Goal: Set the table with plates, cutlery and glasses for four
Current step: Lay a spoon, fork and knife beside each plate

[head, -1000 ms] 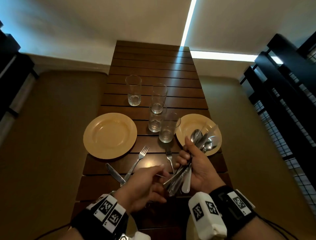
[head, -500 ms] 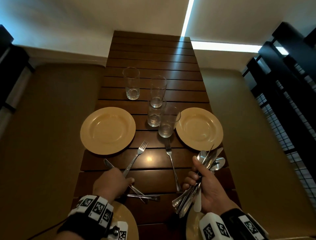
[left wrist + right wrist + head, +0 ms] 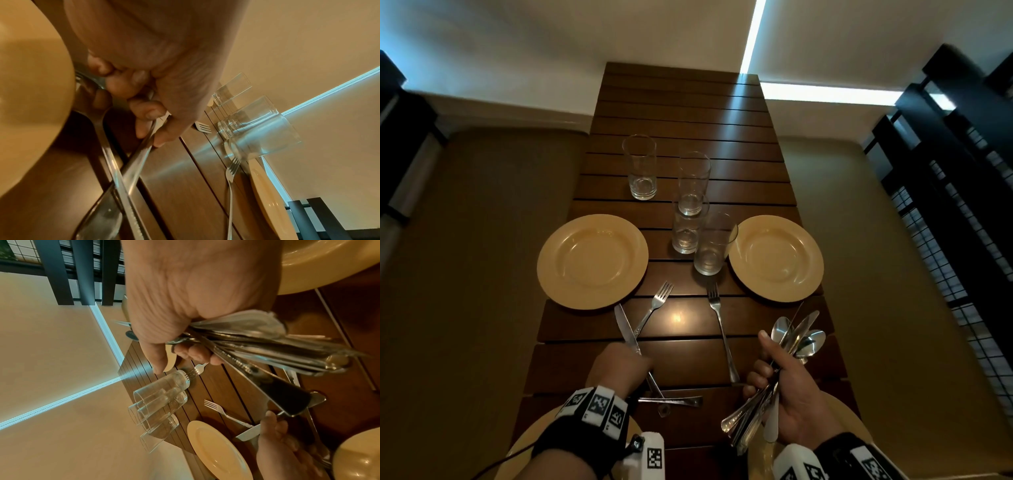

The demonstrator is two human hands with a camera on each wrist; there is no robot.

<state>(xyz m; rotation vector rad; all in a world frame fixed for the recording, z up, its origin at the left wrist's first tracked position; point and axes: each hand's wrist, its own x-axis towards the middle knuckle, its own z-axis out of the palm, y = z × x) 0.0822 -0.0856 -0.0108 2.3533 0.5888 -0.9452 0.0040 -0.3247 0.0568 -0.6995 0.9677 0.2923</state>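
On the slatted wooden table my left hand is down near the front edge, its fingers curled round a table knife whose blade points at the left yellow plate. My right hand hovers at the front right and grips a bundle of spoons and knives, seen close in the right wrist view as the bundle. Two forks lie between the hands and the plates. A second plate sits on the right. Several glasses stand clustered mid-table.
Two more yellow plates lie at the near edge, partly under my wrists. More loose cutlery lies crossed beside my left wrist. Dark railings stand to the right; the table's far half holds nothing.
My left hand left the bundle, moved left and down to the table and closed on the knife. My right hand drew back toward the near edge with the bundle.
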